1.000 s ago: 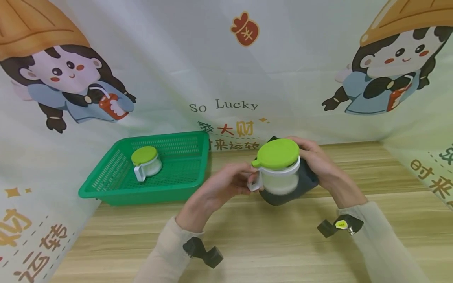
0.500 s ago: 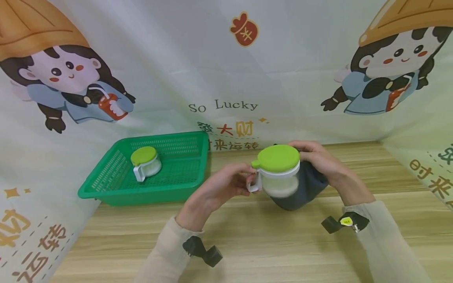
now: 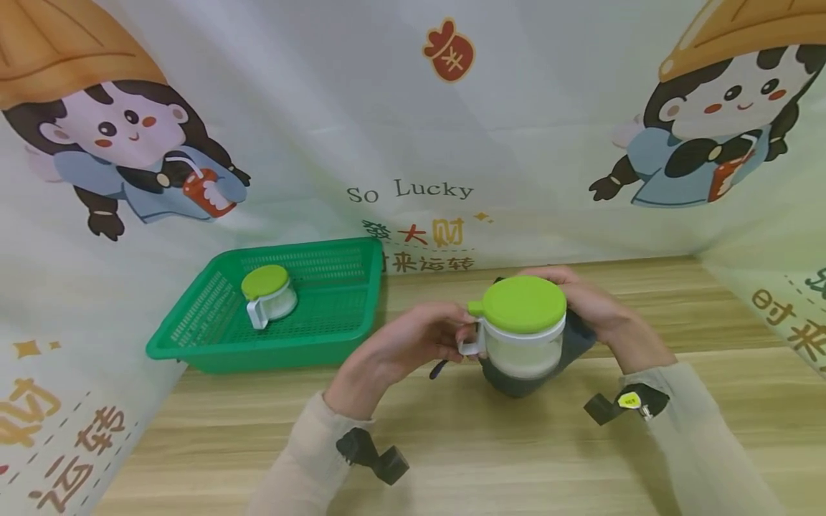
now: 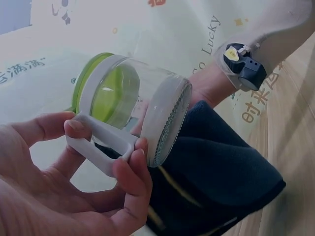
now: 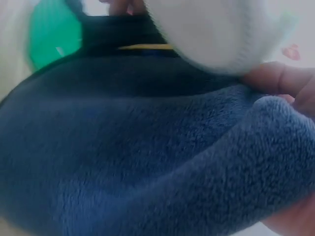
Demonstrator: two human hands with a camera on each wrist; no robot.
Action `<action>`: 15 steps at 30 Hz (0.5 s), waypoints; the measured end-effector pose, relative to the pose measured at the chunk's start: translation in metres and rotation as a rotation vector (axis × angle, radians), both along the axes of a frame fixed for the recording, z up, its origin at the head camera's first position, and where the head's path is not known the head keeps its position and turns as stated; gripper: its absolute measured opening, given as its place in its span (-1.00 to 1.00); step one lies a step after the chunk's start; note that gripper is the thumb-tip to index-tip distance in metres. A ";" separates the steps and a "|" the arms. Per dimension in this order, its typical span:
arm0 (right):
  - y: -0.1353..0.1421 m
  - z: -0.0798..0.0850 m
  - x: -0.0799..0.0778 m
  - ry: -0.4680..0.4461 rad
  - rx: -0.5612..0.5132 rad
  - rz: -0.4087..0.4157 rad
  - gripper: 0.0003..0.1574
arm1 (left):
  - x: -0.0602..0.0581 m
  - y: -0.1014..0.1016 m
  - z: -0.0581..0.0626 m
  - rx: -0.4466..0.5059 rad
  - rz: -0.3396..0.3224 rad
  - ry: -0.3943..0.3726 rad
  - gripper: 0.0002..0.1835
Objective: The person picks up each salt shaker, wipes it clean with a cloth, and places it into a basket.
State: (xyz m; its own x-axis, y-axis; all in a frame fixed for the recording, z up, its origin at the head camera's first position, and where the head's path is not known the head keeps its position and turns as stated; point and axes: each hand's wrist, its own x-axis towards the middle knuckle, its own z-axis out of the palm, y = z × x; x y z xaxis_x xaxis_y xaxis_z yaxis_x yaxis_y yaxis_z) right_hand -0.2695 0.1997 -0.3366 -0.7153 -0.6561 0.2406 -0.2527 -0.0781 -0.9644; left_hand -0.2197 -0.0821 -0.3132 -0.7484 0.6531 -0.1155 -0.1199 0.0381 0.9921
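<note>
My left hand (image 3: 419, 337) pinches the white handle of a clear glass seasoning jar (image 3: 524, 355) with a bright green lid. The left wrist view shows thumb and fingers round that handle (image 4: 101, 145), the jar tipped on its side in that view. A dark blue plush cloth (image 3: 576, 345) hangs behind and under the jar, gripped by my right hand (image 3: 590, 304) at the jar's far side. In the right wrist view the cloth (image 5: 147, 147) fills most of the picture, with the jar's pale base (image 5: 206, 34) above it; part of the right hand is hidden by cloth.
To the left, a green plastic basket (image 3: 271, 356) stands on the wooden table (image 3: 452, 444). Inside it sits a similar green-lidded jar (image 3: 277, 304) with a white handle. A printed white curtain (image 3: 310, 143) closes off the back and sides.
The jar has come slightly lower and to the right, with the left hand still on its handle. The right hand and cloth shifted right, then back towards the jar; a dark cloth end now shows below the left hand.
</note>
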 end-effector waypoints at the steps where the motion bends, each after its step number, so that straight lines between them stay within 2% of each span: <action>1: 0.003 0.000 0.000 0.004 0.002 -0.004 -0.49 | 0.000 0.000 0.000 -0.003 -0.002 0.001 -0.70; 4: 0.009 0.001 0.002 0.020 0.025 -0.027 -0.46 | -0.001 0.000 0.000 -0.008 -0.005 0.000 -0.70; 11: -0.006 0.004 0.004 0.023 0.068 -0.017 -0.61 | -0.002 0.001 -0.001 -0.016 -0.007 -0.013 -0.70; 15: -0.002 0.004 0.003 0.028 0.074 -0.030 -0.54 | -0.002 0.000 0.000 -0.002 -0.017 -0.012 -0.70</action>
